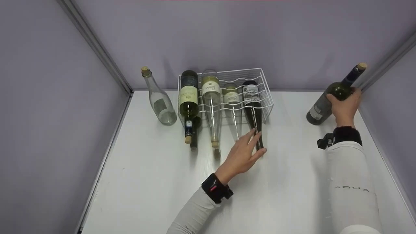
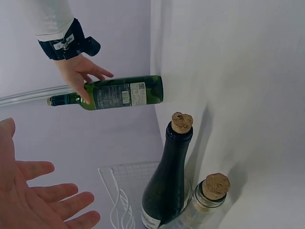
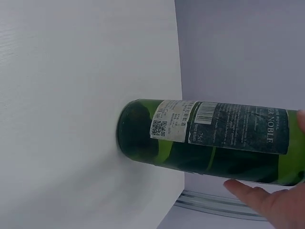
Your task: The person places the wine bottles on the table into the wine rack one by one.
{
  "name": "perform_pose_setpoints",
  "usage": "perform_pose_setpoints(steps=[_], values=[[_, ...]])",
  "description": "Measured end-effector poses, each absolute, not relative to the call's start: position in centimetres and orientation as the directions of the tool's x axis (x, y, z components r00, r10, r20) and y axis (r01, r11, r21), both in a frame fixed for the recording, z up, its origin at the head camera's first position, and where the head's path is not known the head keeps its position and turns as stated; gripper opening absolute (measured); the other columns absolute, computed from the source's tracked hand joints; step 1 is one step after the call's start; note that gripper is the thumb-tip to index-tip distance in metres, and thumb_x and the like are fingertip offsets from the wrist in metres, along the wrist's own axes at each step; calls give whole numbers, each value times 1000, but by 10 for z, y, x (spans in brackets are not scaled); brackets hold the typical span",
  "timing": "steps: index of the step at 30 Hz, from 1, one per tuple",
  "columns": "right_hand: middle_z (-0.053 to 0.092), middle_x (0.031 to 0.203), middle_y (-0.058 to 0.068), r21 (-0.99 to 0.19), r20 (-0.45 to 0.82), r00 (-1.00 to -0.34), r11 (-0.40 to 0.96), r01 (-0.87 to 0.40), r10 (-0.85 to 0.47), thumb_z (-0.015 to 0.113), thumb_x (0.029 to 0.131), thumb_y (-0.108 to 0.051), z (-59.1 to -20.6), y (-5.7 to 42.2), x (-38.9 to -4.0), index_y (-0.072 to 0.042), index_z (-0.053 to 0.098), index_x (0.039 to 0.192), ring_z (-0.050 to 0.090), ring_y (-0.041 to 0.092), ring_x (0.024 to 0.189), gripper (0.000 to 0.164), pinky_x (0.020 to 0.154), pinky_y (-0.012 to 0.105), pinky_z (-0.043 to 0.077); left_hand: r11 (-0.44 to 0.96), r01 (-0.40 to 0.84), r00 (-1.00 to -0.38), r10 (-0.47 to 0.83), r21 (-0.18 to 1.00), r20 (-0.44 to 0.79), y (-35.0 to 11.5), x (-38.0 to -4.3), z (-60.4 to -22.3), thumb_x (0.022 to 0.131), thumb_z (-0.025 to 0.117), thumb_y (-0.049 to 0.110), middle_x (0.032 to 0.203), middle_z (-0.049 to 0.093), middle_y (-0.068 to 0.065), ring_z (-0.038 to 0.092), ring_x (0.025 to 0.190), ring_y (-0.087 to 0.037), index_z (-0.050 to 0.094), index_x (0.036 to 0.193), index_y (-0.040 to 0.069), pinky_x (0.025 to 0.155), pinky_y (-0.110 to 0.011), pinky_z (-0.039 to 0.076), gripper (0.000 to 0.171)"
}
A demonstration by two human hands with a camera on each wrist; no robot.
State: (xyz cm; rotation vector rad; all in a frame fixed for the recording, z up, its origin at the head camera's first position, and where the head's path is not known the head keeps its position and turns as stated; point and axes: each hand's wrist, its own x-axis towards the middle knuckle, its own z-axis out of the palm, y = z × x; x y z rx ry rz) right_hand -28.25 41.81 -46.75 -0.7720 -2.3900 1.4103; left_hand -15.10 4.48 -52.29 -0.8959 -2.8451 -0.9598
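Note:
At the right, my right hand [image 1: 346,105] grips a dark green wine bottle [image 1: 321,105] around its shoulder. This bottle stands on the table with a cork in its neck; its back label [image 3: 238,125] faces the right wrist camera. My left hand [image 1: 242,156] is spread above the necks at the rack's right side, holding nothing. Under its fingers lies a dark bottle [image 1: 252,97], whose corked neck [image 2: 176,152] shows in the left wrist view apart from the hand. Beside it lies a clear bottle [image 1: 232,97], partly hidden by that hand.
A white wire rack [image 1: 268,97] by the back wall holds several bottles lying neck-forward, among them a green one [image 1: 189,94] and a clear one [image 1: 212,97]. Another clear corked bottle [image 1: 159,100] stands left of the rack. Walls enclose the white table [image 1: 146,195].

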Motion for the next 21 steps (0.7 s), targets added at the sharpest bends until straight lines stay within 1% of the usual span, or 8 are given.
perform_pose_setpoints(steps=[3, 5, 10, 13, 15, 18, 21], values=[[18, 159, 5, -885, -45, -824, 360, 294, 564, 70, 90, -36, -469, 417, -282, -15, 10, 155, 16, 14, 145, 91, 116, 29, 11, 644, 525, -834, 519, 557, 187, 45, -151, -523, 104, 32, 54, 159, 25, -11, 30, 142, -28, 31, 155, 15, 114, -45, 26, 64], [20, 159, 3, -898, -42, -820, 337, 281, 571, 71, 90, -34, -471, 416, -282, -16, 10, 155, 18, 12, 144, 91, 116, 28, 12, 640, 530, -832, 521, 557, 192, 45, -151, -523, 104, 32, 54, 159, 25, -11, 31, 142, -28, 31, 155, 15, 114, -44, 26, 64], [19, 159, 0, -911, -32, -807, 314, 266, 590, 73, 89, -33, -473, 414, -281, -17, 10, 156, 17, 9, 143, 93, 115, 26, 11, 637, 536, -829, 523, 554, 201, 44, -151, -523, 104, 33, 52, 158, 27, -13, 31, 142, -28, 31, 155, 14, 114, -42, 26, 63], [21, 159, 1, -901, -10, -802, 342, 267, 598, 74, 88, -32, -472, 412, -280, -15, 13, 157, 19, 9, 143, 94, 115, 26, 11, 635, 536, -829, 520, 557, 204, 43, -151, -521, 105, 34, 51, 158, 27, -13, 31, 142, -27, 32, 154, 13, 114, -41, 26, 62], [24, 158, 2, -892, 13, -797, 367, 264, 604, 75, 86, -31, -472, 411, -279, -15, 17, 156, 22, 9, 142, 92, 115, 25, 14, 630, 533, -830, 520, 564, 204, 43, -152, -520, 105, 34, 51, 158, 28, -13, 31, 142, -27, 32, 154, 13, 114, -41, 27, 62], [27, 155, 5, -875, 35, -791, 401, 271, 611, 77, 85, -31, -473, 409, -276, -15, 25, 155, 24, 11, 140, 89, 114, 25, 18, 619, 522, -833, 518, 587, 194, 43, -153, -517, 104, 35, 51, 158, 28, -13, 31, 142, -27, 32, 155, 14, 113, -43, 28, 62], [27, 153, 7, -863, 45, -789, 421, 278, 612, 78, 83, -32, -473, 406, -273, -15, 29, 154, 24, 12, 139, 88, 113, 25, 19, 606, 507, -837, 516, 613, 181, 46, -154, -515, 104, 34, 52, 157, 29, -13, 31, 142, -26, 32, 155, 15, 112, -45, 30, 62]])
